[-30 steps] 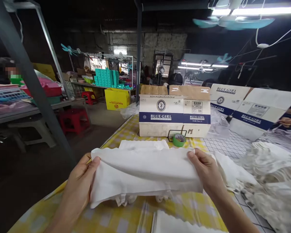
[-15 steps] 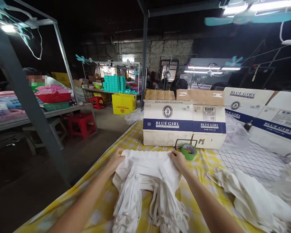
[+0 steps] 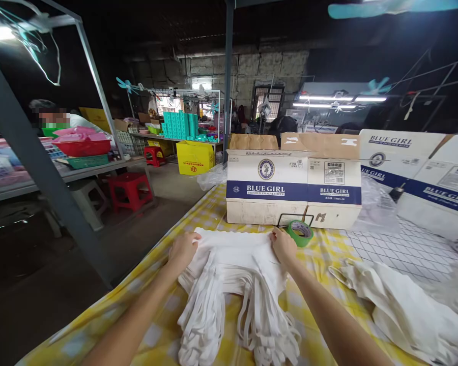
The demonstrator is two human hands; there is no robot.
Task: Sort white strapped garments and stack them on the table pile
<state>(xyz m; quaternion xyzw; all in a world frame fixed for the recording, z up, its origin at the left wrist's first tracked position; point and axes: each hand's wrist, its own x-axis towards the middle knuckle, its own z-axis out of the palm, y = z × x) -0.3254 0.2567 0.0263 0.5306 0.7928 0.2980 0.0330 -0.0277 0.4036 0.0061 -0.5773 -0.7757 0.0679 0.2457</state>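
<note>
A stack of folded white cloth bags [image 3: 232, 259] lies on the yellow checked tablecloth [image 3: 164, 335], with its long handles spilling toward me. My left hand [image 3: 183, 249] presses down on the stack's far left corner, fingers curled over the edge. At the far right corner my right hand [image 3: 283, 246] rests on the stack in the same way. Both arms are stretched forward.
A BLUE GIRL cardboard box [image 3: 293, 185] stands just behind the stack, a green tape roll [image 3: 299, 232] at its foot. More white cloth [image 3: 400, 305] is heaped at the right. Another box [image 3: 412, 173] lies at the back right. A person sits at the far left.
One second ago I held a folded bag up between both hands. It has since been laid on the stack farther off, and both hands now press on its far corners.
</note>
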